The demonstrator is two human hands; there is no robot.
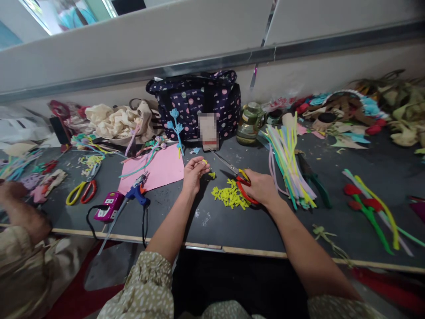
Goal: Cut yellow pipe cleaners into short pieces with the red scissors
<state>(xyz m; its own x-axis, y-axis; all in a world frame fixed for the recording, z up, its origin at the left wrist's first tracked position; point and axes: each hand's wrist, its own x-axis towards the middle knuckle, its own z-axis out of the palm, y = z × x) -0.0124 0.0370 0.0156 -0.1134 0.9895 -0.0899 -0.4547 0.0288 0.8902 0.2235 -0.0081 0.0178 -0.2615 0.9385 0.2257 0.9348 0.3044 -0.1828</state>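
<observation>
Near the middle of the dark table (172,221), my left hand (195,173) pinches a small yellow piece (205,162) between thumb and fingers. My right hand (260,187) is wrapped round the red and yellow handles of a pair of scissors (229,165), whose blades point up and left toward my left hand. Below the blades lies a pile of short yellow pieces (230,195). A smaller cluster of yellow bits (211,175) sits just right of my left hand.
A glue gun (135,191) on pink paper (159,170) and a purple power socket (109,207) are at left, near another person's arm (25,208). A patterned bag (199,104), a jar (249,124), bundled stems (288,164) and pliers (312,177) stand or lie behind and right.
</observation>
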